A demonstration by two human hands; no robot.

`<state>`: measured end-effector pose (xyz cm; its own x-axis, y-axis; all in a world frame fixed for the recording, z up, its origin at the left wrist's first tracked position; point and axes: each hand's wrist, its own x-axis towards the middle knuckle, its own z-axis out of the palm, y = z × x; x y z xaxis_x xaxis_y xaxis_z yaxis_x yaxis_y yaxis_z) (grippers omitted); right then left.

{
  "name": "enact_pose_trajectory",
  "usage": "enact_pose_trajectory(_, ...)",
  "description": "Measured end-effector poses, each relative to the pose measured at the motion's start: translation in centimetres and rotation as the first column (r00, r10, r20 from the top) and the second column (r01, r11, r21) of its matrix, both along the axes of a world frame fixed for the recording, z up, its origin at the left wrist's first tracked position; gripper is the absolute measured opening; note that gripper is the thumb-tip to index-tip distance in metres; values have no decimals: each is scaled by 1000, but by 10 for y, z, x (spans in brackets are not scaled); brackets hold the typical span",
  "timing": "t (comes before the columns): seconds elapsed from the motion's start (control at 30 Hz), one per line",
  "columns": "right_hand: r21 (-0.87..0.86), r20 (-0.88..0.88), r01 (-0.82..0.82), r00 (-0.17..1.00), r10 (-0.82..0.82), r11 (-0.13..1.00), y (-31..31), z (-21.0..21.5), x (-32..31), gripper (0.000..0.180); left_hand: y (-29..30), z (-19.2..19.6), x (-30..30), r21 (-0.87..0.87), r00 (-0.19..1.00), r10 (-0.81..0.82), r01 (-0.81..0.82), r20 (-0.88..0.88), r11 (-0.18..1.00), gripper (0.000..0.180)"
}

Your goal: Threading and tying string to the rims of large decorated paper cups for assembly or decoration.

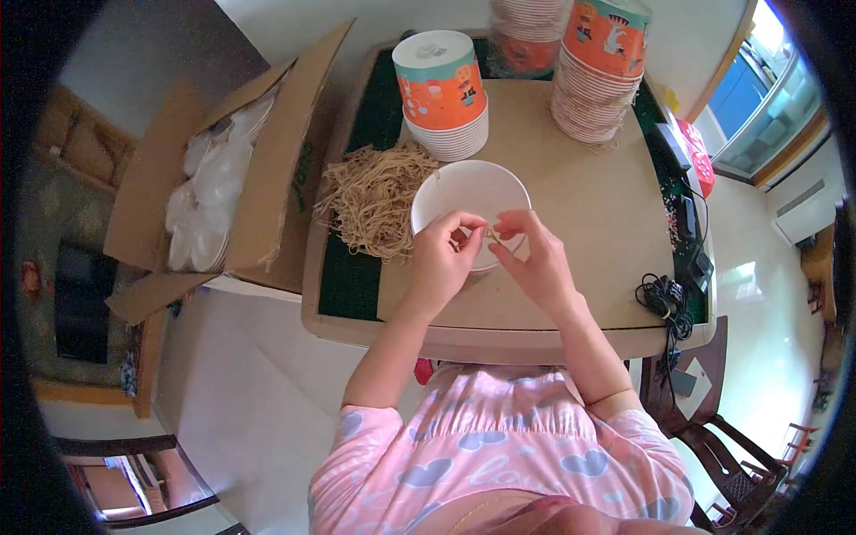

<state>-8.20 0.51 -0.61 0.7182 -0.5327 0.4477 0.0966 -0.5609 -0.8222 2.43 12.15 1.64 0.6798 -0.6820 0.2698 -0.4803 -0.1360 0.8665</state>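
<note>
- Worktop (499, 342) with a pale, rounded edge stood before the person, its dark green surface (349, 299) mostly covered by a tan board (606, 259).
- Pale floor (250, 374) spread around it; a dark chair (722, 441) stood at the lower right, and a blue cabinet (740, 94) showed through an opening at the upper right.
- On the left, an open cardboard box (297, 160) held white items in clear plastic (214, 178); black cables (664, 299) lay bunched along the right side.
- White bowl (468, 183) sat on the board in front of the person, its round mouth facing up and its axis roughly upright; any slight tilt could not be told.
- Tan strand heap (379, 201) lay just left of the bowl, its strands running every which way.
- Behind the bowl, an orange-and-teal stack (441, 89) stood upside down, bases up, long axis upright; a taller stack (606, 45) at the far right stood likewise, with strands about its rims.
- Left hand (443, 257) was over the bowl's near part, fingers (465, 219) pinched on a thin tan strand (489, 234).
- Right hand (544, 263) faced it, fingers narrowly parted beside the strand; whether they gripped it could not be told.
</note>
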Motion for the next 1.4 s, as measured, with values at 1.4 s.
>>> enact_pose_trajectory(1.4, -283, -67, 23, 997, -43, 959, 6, -4, 15, 6, 14, -16, 4, -112, 979, -109, 91, -173, 990, 5)
